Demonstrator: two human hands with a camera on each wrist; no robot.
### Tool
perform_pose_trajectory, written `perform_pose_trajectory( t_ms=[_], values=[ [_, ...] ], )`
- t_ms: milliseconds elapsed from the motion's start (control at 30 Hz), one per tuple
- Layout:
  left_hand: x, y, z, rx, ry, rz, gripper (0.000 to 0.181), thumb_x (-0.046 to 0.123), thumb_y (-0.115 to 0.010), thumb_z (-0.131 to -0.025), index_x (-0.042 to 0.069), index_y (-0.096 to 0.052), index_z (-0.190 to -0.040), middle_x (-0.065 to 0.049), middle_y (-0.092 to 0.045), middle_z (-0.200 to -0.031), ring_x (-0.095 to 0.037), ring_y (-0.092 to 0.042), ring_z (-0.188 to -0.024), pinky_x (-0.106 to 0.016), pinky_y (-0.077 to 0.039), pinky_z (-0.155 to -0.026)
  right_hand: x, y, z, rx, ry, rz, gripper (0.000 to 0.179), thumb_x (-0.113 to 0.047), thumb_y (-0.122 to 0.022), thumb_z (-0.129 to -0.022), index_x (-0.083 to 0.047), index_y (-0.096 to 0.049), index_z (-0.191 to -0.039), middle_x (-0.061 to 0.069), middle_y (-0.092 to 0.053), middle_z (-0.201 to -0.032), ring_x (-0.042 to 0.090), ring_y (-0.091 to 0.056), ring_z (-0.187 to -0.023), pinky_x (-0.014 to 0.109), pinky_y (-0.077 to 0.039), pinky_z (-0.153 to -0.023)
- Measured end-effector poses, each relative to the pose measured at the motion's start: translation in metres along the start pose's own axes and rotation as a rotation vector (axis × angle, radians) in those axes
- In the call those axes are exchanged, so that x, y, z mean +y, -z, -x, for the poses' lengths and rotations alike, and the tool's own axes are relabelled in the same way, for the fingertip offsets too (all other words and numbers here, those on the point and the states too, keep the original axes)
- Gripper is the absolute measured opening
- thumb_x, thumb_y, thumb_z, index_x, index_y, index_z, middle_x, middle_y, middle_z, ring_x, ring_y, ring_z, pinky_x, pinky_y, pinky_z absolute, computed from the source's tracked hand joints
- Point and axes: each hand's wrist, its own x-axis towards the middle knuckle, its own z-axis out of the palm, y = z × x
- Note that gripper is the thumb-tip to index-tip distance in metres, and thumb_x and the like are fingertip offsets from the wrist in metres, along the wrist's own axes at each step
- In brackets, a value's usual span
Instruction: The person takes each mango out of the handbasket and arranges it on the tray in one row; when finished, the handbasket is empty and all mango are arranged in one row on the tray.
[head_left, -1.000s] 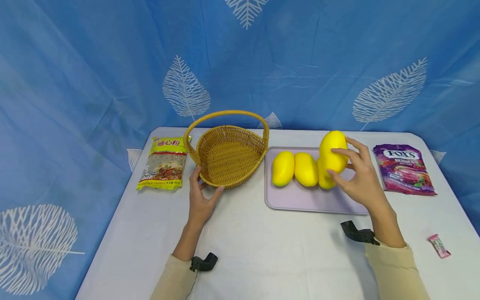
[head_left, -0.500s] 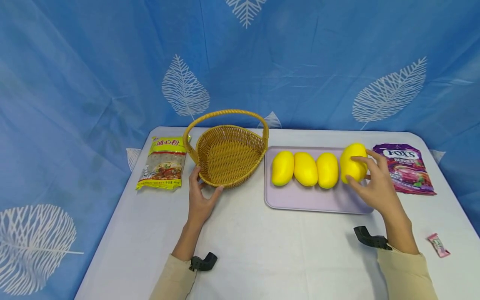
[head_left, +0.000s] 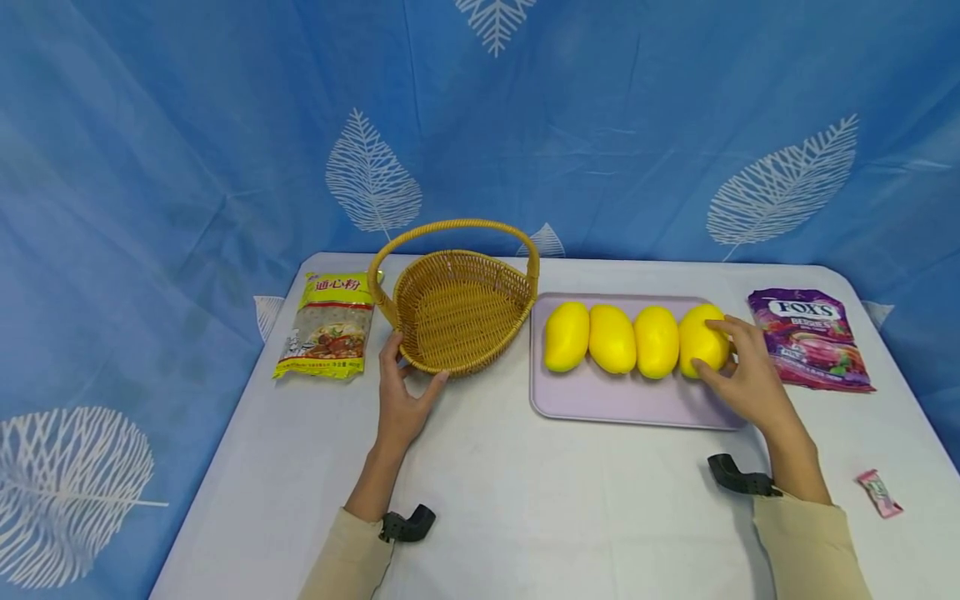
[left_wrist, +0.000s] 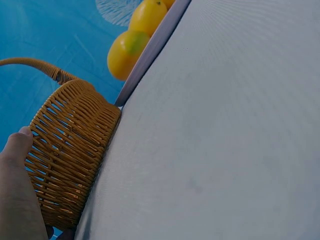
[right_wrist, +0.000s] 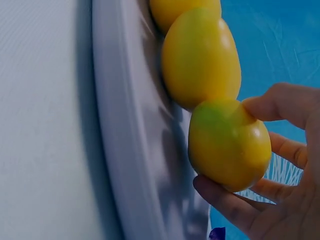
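Observation:
On the lilac tray [head_left: 637, 404] several yellow mangoes lie side by side in a row. My right hand [head_left: 753, 375] grips the rightmost mango [head_left: 701, 340], thumb on the near side and fingers over its right side. In the right wrist view this mango [right_wrist: 227, 145] sits against its neighbour [right_wrist: 200, 57], between thumb and fingertips. My left hand [head_left: 401, 408] holds the near left side of a wicker basket [head_left: 461, 325] with a tall arched handle. Nothing lies in the basket. The left wrist view has a digit [left_wrist: 20, 145] right at the basket's rim.
Left of the basket lies a yellow-topped food packet [head_left: 326, 325]. A purple FOX'S candy bag [head_left: 810, 337] is right of the tray, and a small pink wrapped candy [head_left: 879, 493] lies nearer. A blue leaf-patterned cloth [head_left: 600, 125] hangs behind the white table [head_left: 525, 508].
My right hand has carried the mango rightward and down from above the others to the right end of the row on the tray. The left hand and basket have not moved.

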Motion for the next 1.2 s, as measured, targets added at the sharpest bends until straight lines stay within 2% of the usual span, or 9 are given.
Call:
perform_pose_trajectory(
  t_ms=[67,233,367,467,567,633,767,1000,1200],
  values=[
    [0.001,0.0,0.0,-0.002,0.008,-0.002,0.088,0.014,-0.077,-0.084,0.004,-0.022,-0.152,-0.018,-0.028,-0.154,-0.034,-0.037,-0.139,-0.05,-0.047,-0.097,0.002,0.0,0.0,-0.012,0.006,-0.024,0.064,-0.006,-0.069,-0.088,0.002,-0.038,-0.143,0.031,-0.025,-0.15,0.058,-0.039,-0.124,0.062,-0.039,-0.096],
    [0.001,0.0,0.0,-0.002,0.015,-0.011,0.089,0.013,-0.078,-0.084,0.001,-0.022,-0.152,-0.019,-0.028,-0.154,-0.034,-0.037,-0.139,-0.05,-0.047,-0.098,0.007,0.001,0.001,-0.044,0.011,-0.051,0.066,-0.008,-0.066,-0.092,0.001,-0.033,-0.148,0.03,-0.022,-0.154,0.056,-0.031,-0.133,0.042,-0.035,-0.108],
    [0.005,0.0,-0.001,0.006,0.015,-0.012,0.089,0.009,-0.078,-0.083,0.0,-0.022,-0.152,-0.022,-0.028,-0.154,-0.038,-0.036,-0.138,-0.054,-0.046,-0.098,0.01,0.004,0.003,-0.058,0.006,-0.053,0.067,-0.011,-0.065,-0.093,0.001,-0.031,-0.149,0.031,-0.019,-0.156,0.055,-0.027,-0.137,0.008,-0.035,-0.101],
    [0.017,0.001,-0.001,0.006,0.01,0.0,0.088,0.005,-0.077,-0.083,-0.005,-0.021,-0.151,-0.027,-0.027,-0.153,-0.045,-0.035,-0.137,-0.058,-0.044,-0.097,0.011,0.005,0.005,-0.058,0.0,-0.038,0.068,-0.012,-0.066,-0.093,0.001,-0.031,-0.149,0.032,-0.02,-0.156,0.055,-0.027,-0.137,0.015,-0.041,-0.101],
    [0.032,0.003,-0.002,0.001,0.003,0.01,0.086,0.004,-0.075,-0.084,-0.01,-0.021,-0.148,-0.033,-0.026,-0.151,-0.051,-0.034,-0.135,-0.062,-0.043,-0.097,0.012,0.004,0.006,-0.063,-0.005,-0.028,0.069,-0.011,-0.067,-0.092,0.001,-0.031,-0.15,0.032,-0.019,-0.156,0.056,-0.025,-0.138,0.053,-0.042,-0.099],
    [0.041,0.005,-0.003,-0.006,0.004,0.009,0.084,0.003,-0.075,-0.084,-0.012,-0.022,-0.147,-0.034,-0.027,-0.15,-0.052,-0.035,-0.134,-0.062,-0.044,-0.096,0.011,0.004,0.007,-0.065,-0.003,-0.025,0.07,-0.01,-0.067,-0.091,0.001,-0.03,-0.149,0.033,-0.017,-0.156,0.057,-0.023,-0.138,0.067,-0.036,-0.09],
    [0.046,0.007,-0.003,-0.013,0.017,0.013,0.083,0.003,-0.075,-0.083,-0.013,-0.023,-0.146,-0.035,-0.027,-0.149,-0.052,-0.036,-0.132,-0.063,-0.044,-0.096,0.01,0.004,0.007,-0.065,0.003,-0.016,0.069,-0.008,-0.068,-0.09,0.002,-0.032,-0.148,0.034,-0.017,-0.155,0.058,-0.022,-0.138,0.069,-0.036,-0.087],
    [0.041,0.004,-0.002,-0.006,0.024,0.024,0.084,0.004,-0.075,-0.084,-0.011,-0.022,-0.147,-0.033,-0.027,-0.15,-0.051,-0.035,-0.133,-0.064,-0.042,-0.097,0.007,0.007,0.01,-0.072,-0.016,0.005,0.07,-0.009,-0.068,-0.09,0.002,-0.032,-0.149,0.035,-0.014,-0.156,0.059,-0.02,-0.137,0.074,-0.035,-0.092],
    [0.043,0.004,-0.002,-0.009,0.029,0.001,0.084,-0.002,-0.074,-0.082,-0.012,-0.021,-0.147,-0.033,-0.027,-0.149,-0.05,-0.037,-0.132,-0.063,-0.043,-0.096,0.007,0.01,0.011,-0.064,-0.019,0.027,0.07,-0.01,-0.07,-0.09,0.0,-0.033,-0.149,0.034,-0.018,-0.154,0.058,-0.025,-0.135,0.072,-0.039,-0.089]
  ],
)
